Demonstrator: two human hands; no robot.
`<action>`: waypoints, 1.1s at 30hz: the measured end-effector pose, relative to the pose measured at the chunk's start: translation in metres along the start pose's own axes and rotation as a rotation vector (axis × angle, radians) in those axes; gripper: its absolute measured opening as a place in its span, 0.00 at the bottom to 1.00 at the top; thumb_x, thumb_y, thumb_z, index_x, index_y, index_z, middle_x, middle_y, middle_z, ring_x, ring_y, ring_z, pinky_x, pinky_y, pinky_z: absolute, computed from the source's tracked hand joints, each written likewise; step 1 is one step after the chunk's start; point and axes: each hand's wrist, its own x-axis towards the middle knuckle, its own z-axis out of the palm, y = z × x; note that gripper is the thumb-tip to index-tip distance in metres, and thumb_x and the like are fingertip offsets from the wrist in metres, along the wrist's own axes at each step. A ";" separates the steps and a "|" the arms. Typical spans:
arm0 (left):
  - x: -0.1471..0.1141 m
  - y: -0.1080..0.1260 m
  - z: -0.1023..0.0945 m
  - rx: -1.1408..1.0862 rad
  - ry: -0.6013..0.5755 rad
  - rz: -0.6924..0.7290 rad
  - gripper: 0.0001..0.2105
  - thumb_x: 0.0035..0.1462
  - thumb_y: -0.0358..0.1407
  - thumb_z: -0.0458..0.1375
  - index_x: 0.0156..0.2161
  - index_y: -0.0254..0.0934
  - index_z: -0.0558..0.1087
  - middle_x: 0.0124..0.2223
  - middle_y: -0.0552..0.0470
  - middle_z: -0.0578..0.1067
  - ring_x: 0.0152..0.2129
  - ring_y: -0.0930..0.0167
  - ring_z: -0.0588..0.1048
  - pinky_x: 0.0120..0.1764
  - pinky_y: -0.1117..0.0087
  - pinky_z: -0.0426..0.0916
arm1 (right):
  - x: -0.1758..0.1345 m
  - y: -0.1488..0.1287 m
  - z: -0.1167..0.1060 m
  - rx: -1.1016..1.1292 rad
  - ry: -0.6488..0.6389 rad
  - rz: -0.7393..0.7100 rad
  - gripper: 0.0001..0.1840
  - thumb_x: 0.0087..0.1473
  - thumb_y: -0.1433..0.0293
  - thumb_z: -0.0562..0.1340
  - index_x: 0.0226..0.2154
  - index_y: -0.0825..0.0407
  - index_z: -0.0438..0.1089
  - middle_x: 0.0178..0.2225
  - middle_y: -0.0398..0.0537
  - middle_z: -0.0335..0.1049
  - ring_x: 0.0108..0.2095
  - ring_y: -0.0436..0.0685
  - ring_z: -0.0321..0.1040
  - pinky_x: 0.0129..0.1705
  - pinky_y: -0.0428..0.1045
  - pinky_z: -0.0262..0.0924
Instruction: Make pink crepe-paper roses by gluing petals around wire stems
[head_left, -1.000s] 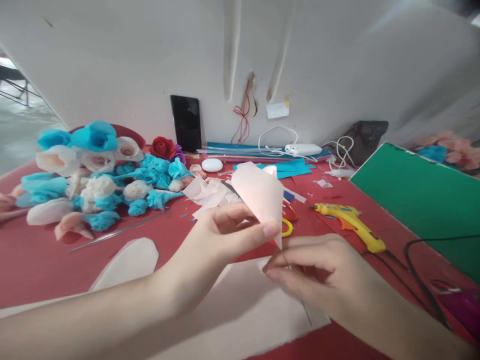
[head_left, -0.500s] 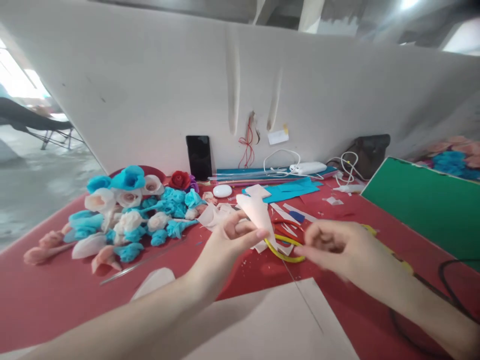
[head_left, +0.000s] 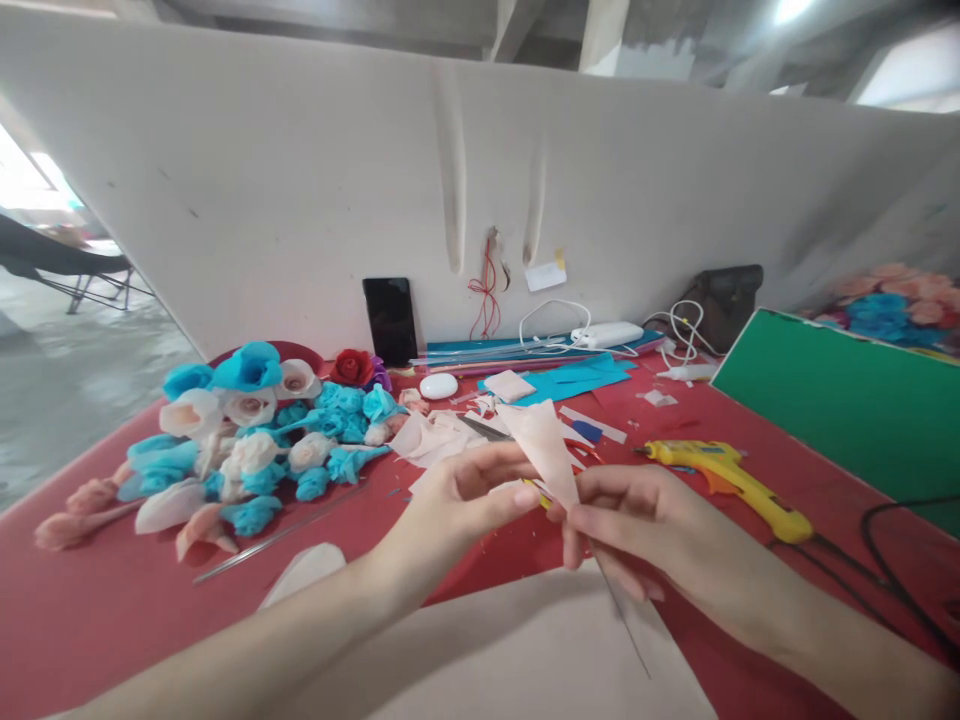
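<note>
A pale pink crepe-paper petal point(head_left: 541, 440), curled into a cone, stands tilted between my hands on a thin wire stem point(head_left: 626, 625). My right hand point(head_left: 637, 515) pinches the cone's narrow base where the wire comes out. My left hand point(head_left: 465, 500) holds the petal's left side, its fingers partly hidden behind the paper and the thumb low at the edge. Under the hands lie scissors point(head_left: 487, 428), their handles mostly covered. A large pale pink sheet point(head_left: 510, 650) lies closest to me.
Blue, white and pink paper flowers point(head_left: 262, 440) are heaped at left, near thin wires point(head_left: 255, 550). A yellow glue gun point(head_left: 731, 480) with a black cord lies at right, before a green board point(head_left: 847, 410). Behind are paper scraps point(head_left: 431, 440), blue paper point(head_left: 570, 380) and a phone point(head_left: 390, 320).
My right hand has moved left and closed on the petal's base. The petal has shifted right and lower, now covering much of the scissors' handles along with my hands. The glue gun has come into full view.
</note>
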 end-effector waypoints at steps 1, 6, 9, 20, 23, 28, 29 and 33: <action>-0.001 0.001 0.000 0.022 0.006 0.000 0.12 0.52 0.41 0.61 0.40 0.37 0.75 0.38 0.52 0.77 0.37 0.71 0.74 0.44 0.73 0.66 | 0.000 -0.001 0.000 -0.010 0.005 -0.009 0.13 0.55 0.61 0.61 0.31 0.56 0.69 0.28 0.45 0.69 0.15 0.39 0.53 0.15 0.35 0.49; -0.004 0.011 0.002 0.126 0.069 0.010 0.07 0.52 0.39 0.61 0.32 0.38 0.78 0.33 0.54 0.78 0.34 0.72 0.74 0.40 0.77 0.65 | -0.003 -0.005 0.005 -0.172 0.045 0.006 0.12 0.54 0.62 0.61 0.31 0.56 0.69 0.26 0.45 0.71 0.14 0.39 0.54 0.17 0.36 0.50; -0.005 0.016 0.005 0.145 0.086 0.022 0.05 0.50 0.37 0.63 0.27 0.38 0.77 0.29 0.57 0.77 0.31 0.73 0.73 0.39 0.77 0.65 | -0.004 -0.007 0.010 -0.206 0.081 0.045 0.11 0.52 0.63 0.61 0.29 0.55 0.67 0.25 0.45 0.70 0.13 0.40 0.53 0.17 0.38 0.51; -0.013 0.017 0.013 0.343 0.086 -0.034 0.09 0.53 0.43 0.60 0.31 0.41 0.78 0.44 0.54 0.77 0.45 0.62 0.71 0.50 0.65 0.61 | -0.012 -0.015 0.014 -0.356 0.173 0.021 0.12 0.51 0.58 0.61 0.32 0.50 0.70 0.26 0.42 0.64 0.25 0.49 0.57 0.24 0.43 0.50; -0.014 0.016 0.014 0.324 0.118 0.009 0.10 0.51 0.43 0.61 0.39 0.44 0.75 0.47 0.54 0.74 0.48 0.62 0.69 0.52 0.63 0.59 | -0.012 -0.016 0.013 -0.381 0.213 0.006 0.13 0.52 0.57 0.60 0.32 0.49 0.72 0.25 0.43 0.63 0.27 0.50 0.58 0.25 0.44 0.50; -0.013 0.017 0.004 0.546 0.276 0.460 0.20 0.51 0.35 0.63 0.48 0.49 0.65 0.51 0.54 0.65 0.50 0.67 0.63 0.52 0.66 0.59 | -0.009 -0.016 0.006 -0.339 0.224 -0.045 0.13 0.54 0.59 0.59 0.34 0.49 0.71 0.25 0.42 0.64 0.22 0.46 0.54 0.23 0.41 0.51; -0.012 0.019 0.001 0.677 0.271 0.601 0.17 0.51 0.32 0.63 0.46 0.47 0.66 0.48 0.53 0.65 0.49 0.68 0.63 0.50 0.67 0.59 | -0.009 -0.017 0.005 -0.321 0.216 -0.045 0.12 0.54 0.60 0.58 0.34 0.49 0.71 0.25 0.41 0.63 0.20 0.44 0.52 0.22 0.40 0.50; -0.009 0.029 -0.003 1.183 0.191 0.919 0.10 0.50 0.29 0.61 0.38 0.41 0.70 0.44 0.49 0.66 0.43 0.67 0.65 0.49 0.64 0.57 | -0.009 -0.016 0.005 -0.297 0.172 -0.076 0.10 0.55 0.63 0.58 0.34 0.49 0.72 0.23 0.40 0.60 0.20 0.44 0.51 0.22 0.39 0.49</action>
